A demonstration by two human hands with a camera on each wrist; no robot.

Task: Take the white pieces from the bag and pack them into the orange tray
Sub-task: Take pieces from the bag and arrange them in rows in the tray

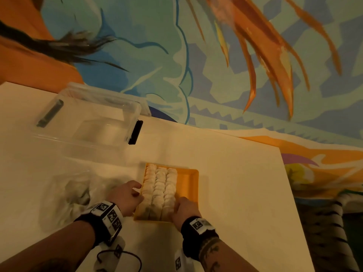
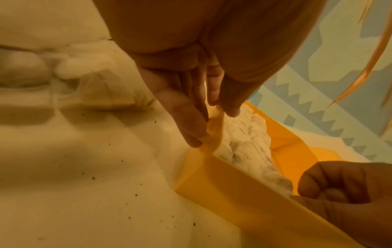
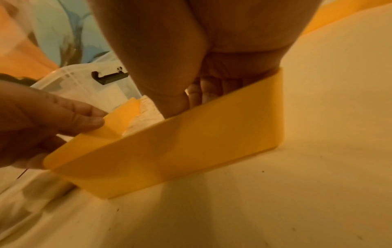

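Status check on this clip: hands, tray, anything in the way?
Left hand pinches orange plastic tray left rim. Right hand fingers inside near edge, against white pieces; three rows packed. Crumpled clear bag left, no obstruction.

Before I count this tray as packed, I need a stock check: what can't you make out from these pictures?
- The number of white pieces: blurred in the head view; the hands cover the near ends of the rows.
- What remains in the bag: its crumpled clear plastic is smeared in the head view.
- Right hand fingertips: hidden behind the orange tray wall in the right wrist view.
- Clear bin contents: too hazy to tell.
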